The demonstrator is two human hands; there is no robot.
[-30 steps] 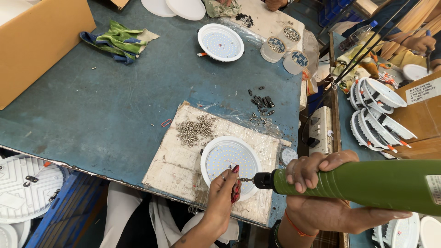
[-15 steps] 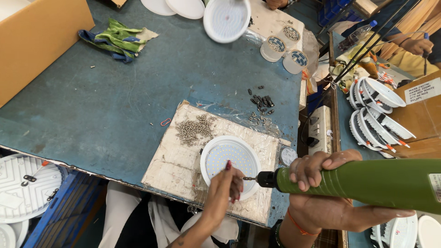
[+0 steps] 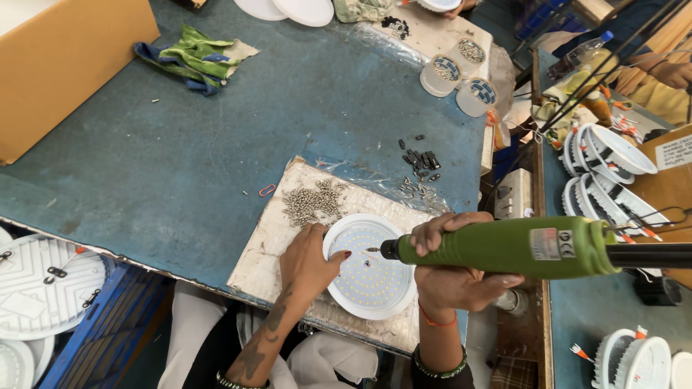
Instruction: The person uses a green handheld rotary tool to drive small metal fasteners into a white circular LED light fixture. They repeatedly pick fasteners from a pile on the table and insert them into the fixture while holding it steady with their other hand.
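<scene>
Head view: single camera, looking down on a blue worktable (image 3: 216, 144).
Left hand: left hand (image 3: 308, 261) lies palm-down at the left rim of a round white LED panel light (image 3: 369, 266), fingers loosely curled, thumb reaching over the rim; it grips nothing, and its fingertips are next to a heap of small screws (image 3: 312, 202).
Right hand: right hand (image 3: 453, 268) wraps fully around a green electric screwdriver (image 3: 504, 247), held level, bit pointing left over the panel's centre.
Panel position: flat on a worn white board (image 3: 288, 238) at the table's near edge.
Surroundings: cardboard box (image 3: 65, 65) far left; green cloth (image 3: 194, 54) at the back; stacked lamp housings (image 3: 605, 158) to the right.
</scene>
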